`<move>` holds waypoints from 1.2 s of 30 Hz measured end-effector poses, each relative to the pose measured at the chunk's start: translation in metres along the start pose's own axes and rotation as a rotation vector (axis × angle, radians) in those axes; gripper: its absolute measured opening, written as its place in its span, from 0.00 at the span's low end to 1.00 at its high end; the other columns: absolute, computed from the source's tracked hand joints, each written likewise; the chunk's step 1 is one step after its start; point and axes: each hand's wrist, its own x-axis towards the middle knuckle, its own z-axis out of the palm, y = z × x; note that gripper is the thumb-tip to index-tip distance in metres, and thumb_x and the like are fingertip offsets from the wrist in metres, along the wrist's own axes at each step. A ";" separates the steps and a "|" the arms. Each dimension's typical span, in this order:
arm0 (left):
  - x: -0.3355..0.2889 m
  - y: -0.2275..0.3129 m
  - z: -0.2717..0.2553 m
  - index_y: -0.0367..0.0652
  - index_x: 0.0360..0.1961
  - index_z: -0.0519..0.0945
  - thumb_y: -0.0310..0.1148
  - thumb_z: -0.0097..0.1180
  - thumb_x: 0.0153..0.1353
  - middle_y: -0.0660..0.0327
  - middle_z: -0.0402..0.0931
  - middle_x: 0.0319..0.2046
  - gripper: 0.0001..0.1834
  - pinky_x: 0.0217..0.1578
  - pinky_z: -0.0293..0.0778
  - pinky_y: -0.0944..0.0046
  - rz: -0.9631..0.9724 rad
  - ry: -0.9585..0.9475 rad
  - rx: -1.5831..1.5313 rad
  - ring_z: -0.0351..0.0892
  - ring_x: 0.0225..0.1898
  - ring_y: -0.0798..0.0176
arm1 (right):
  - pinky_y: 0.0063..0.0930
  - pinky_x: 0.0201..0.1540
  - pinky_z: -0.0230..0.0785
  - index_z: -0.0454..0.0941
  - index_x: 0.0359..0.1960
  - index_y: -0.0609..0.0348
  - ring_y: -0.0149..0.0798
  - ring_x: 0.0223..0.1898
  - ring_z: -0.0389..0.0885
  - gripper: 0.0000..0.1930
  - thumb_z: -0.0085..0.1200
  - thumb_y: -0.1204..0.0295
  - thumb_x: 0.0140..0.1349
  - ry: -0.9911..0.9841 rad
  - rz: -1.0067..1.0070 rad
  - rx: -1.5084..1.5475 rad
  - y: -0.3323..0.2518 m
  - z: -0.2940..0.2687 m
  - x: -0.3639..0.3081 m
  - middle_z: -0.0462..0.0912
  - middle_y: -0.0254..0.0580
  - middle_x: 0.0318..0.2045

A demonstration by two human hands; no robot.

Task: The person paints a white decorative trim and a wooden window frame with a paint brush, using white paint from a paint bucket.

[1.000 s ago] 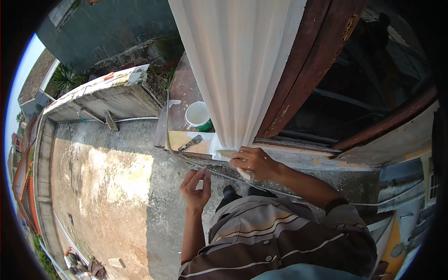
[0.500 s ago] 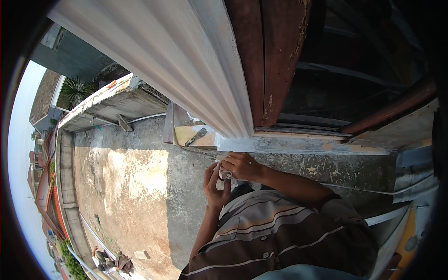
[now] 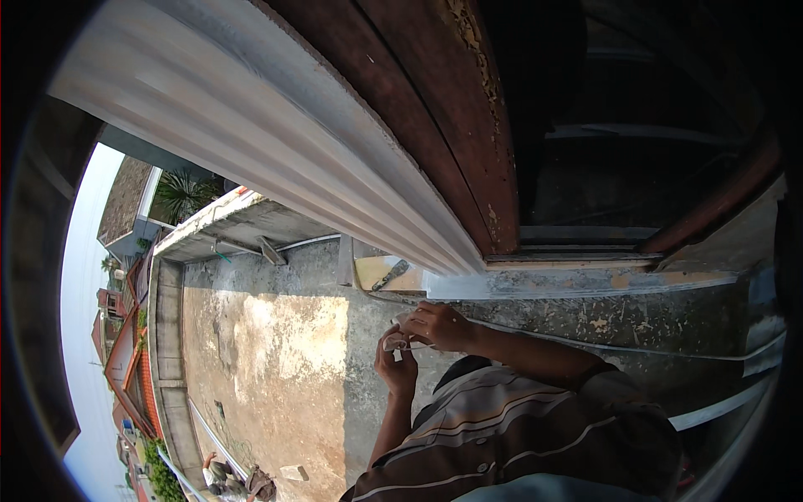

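Observation:
In front of the striped shirt, my two hands are close together at waist height. My left hand (image 3: 396, 368) has its fingers curled around a small, crumpled whitish piece (image 3: 395, 341), which looks like paper or thin plastic. My right hand (image 3: 445, 327) reaches in from the right, fingers bent and pressed together at the upper edge of this piece. Its exact kind is too small to make out. Just beyond the hands lies a dark-handled scraper or brush (image 3: 391, 274) on a yellowish board (image 3: 368, 272).
A white-coated ledge (image 3: 468, 287) runs below a dark red window frame (image 3: 468, 167) with peeling paint. The pale ridged column (image 3: 276, 134) rises beside it. A cable (image 3: 585, 341) crosses the stained concrete floor (image 3: 268, 360). Another person (image 3: 222, 477) is low at the far left, beside a low wall (image 3: 171, 335).
My view has turned, so the column, ledge and floor sit further right and lower. My hands have come slightly apart, and more of the whitish piece shows between them.

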 end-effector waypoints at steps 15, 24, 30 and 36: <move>0.012 -0.004 -0.010 0.39 0.46 0.83 0.19 0.69 0.49 0.51 0.82 0.45 0.20 0.45 0.80 0.56 0.055 -0.044 -0.008 0.84 0.45 0.47 | 0.43 0.49 0.78 0.79 0.52 0.64 0.53 0.45 0.84 0.27 0.71 0.71 0.48 -0.270 0.238 0.149 0.000 0.013 0.017 0.84 0.50 0.44; 0.018 -0.093 -0.023 0.38 0.56 0.80 0.19 0.66 0.52 0.47 0.79 0.50 0.27 0.46 0.81 0.55 -0.016 -0.121 -0.119 0.83 0.47 0.45 | 0.43 0.42 0.79 0.83 0.48 0.62 0.54 0.37 0.86 0.19 0.64 0.73 0.53 -0.165 0.350 0.150 0.026 0.115 0.044 0.87 0.51 0.34; 0.030 -0.201 -0.046 0.36 0.58 0.77 0.23 0.63 0.59 0.45 0.77 0.53 0.24 0.47 0.80 0.52 -0.213 -0.134 -0.132 0.81 0.51 0.41 | 0.31 0.38 0.78 0.85 0.45 0.62 0.38 0.34 0.88 0.13 0.67 0.69 0.60 0.195 0.822 0.185 0.110 0.205 0.091 0.89 0.48 0.34; -0.012 -0.328 -0.065 0.34 0.54 0.80 0.24 0.61 0.62 0.46 0.79 0.50 0.18 0.46 0.79 0.51 -0.586 -0.357 -0.102 0.83 0.44 0.44 | 0.29 0.38 0.77 0.87 0.43 0.61 0.33 0.31 0.86 0.15 0.69 0.67 0.57 0.499 1.128 -0.083 0.267 0.262 0.147 0.88 0.43 0.31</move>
